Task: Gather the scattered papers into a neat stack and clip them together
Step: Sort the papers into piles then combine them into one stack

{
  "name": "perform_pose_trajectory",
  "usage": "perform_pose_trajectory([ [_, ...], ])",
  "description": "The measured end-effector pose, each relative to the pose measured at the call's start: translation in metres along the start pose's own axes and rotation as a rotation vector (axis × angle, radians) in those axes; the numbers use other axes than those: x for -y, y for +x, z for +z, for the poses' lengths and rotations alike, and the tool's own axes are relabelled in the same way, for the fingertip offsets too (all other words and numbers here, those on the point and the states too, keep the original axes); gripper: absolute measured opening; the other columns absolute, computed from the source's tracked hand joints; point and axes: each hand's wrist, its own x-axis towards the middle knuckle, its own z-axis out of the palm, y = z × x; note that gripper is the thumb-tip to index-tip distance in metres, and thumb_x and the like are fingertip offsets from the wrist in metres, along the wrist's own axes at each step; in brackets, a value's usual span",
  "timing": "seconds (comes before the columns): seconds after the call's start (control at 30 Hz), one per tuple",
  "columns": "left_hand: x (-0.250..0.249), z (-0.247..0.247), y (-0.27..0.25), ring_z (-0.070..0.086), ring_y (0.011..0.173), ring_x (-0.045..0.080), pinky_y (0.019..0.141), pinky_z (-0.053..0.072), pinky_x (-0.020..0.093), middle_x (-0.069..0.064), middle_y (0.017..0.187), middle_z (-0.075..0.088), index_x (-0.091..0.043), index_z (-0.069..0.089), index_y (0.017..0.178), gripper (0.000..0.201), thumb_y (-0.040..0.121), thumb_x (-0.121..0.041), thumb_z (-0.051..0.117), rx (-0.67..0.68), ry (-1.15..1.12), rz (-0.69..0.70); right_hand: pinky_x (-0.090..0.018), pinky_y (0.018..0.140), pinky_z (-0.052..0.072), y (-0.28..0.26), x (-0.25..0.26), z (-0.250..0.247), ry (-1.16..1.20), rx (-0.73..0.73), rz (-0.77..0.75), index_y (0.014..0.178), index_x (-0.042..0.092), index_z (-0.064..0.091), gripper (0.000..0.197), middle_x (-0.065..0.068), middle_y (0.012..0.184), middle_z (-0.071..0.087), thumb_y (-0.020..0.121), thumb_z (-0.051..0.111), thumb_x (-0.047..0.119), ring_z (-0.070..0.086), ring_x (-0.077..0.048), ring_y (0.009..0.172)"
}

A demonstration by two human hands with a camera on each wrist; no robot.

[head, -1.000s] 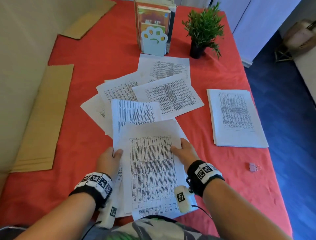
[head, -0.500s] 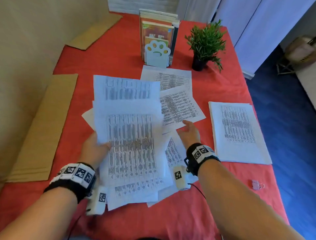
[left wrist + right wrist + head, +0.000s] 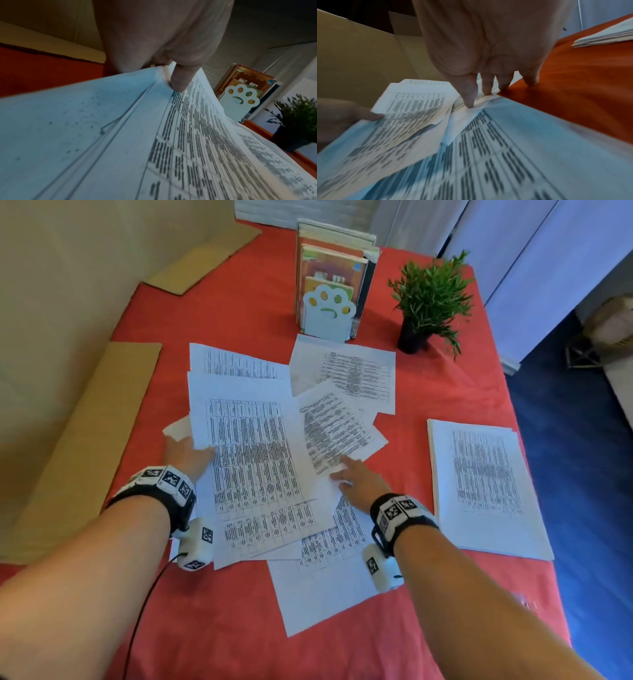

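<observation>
Printed sheets lie scattered on the red tablecloth [image 3: 239,628]. My left hand [image 3: 191,451] holds a lifted bundle of sheets [image 3: 250,460] by its left edge, with the thumb [image 3: 178,79] pressed on top and the fingers hidden beneath. My right hand [image 3: 346,474] lies with straight fingers on the near edge of a tilted sheet [image 3: 332,429]; its fingertips [image 3: 469,102] press on the paper. Another sheet [image 3: 356,374] lies beyond, and one [image 3: 325,580] under my right wrist. A small binder clip [image 3: 524,600] peeks out beside my right forearm.
A squared stack of papers [image 3: 486,491] lies at the right. Books in a paw-shaped bookend [image 3: 329,313] and a potted plant [image 3: 428,302] stand at the back. Cardboard sheets [image 3: 85,440] line the left side, and the table's right edge drops to a blue floor.
My left hand has lifted the bundle off the table's near edge and carried it forward. My right hand has let go of that bundle and moved onto the tilted sheet in the middle.
</observation>
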Motion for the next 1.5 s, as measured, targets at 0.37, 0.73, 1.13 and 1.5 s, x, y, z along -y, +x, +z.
perform_pose_trajectory([
  [0.37, 0.009, 0.019, -0.048, 0.059, 0.090, 0.026, 0.077, 0.044, 0.031, 0.011, 0.097, 0.062, -0.005, 0.066, 0.100, 0.014, 0.091, -0.011, 0.057, 0.062, -0.211, 0.095, -0.030, 0.110, 0.033, -0.042, -0.002, 0.014, 0.300, -0.319, 0.124, 0.133, 0.021, 0.054, 0.043, -0.005, 0.139, 0.047, 0.090, 0.055, 0.014, 0.047, -0.024, 0.128],
  [0.73, 0.040, 0.059, -0.113, 0.035, 0.124, 0.039, 0.108, 0.034, 0.046, 0.013, 0.148, 0.021, -0.007, 0.061, 0.102, 0.020, 0.087, -0.021, 0.063, -0.101, 0.102, 0.197, -0.043, 0.106, 0.041, -0.048, -0.006, 0.020, 0.469, -0.372, 0.452, 0.133, 0.023, 0.052, 0.049, -0.006, 0.143, 0.035, 0.085, 0.054, 0.013, 0.044, -0.031, 0.124],
  [1.13, 0.011, 0.050, -0.086, 0.055, 0.063, 0.019, 0.050, 0.039, 0.025, 0.013, 0.088, 0.061, -0.003, 0.057, 0.086, 0.017, 0.091, -0.019, 0.053, 0.061, 0.047, 0.224, -0.050, 0.119, 0.010, -0.073, -0.005, 0.036, 0.077, -0.130, 0.200, 0.137, 0.033, 0.046, 0.045, 0.010, 0.157, 0.024, 0.093, 0.050, 0.025, 0.012, -0.018, 0.147],
  [1.5, 0.005, 0.078, -0.125, 0.059, 0.087, 0.019, 0.067, 0.047, 0.024, -0.002, 0.107, 0.056, -0.017, 0.041, 0.126, 0.046, 0.087, -0.021, 0.066, 0.255, -0.159, 0.253, -0.048, 0.112, 0.031, -0.076, -0.006, 0.035, 0.463, -0.254, 0.376, 0.150, 0.018, 0.020, 0.078, -0.011, 0.146, 0.030, 0.084, 0.060, 0.031, 0.034, -0.032, 0.134],
])
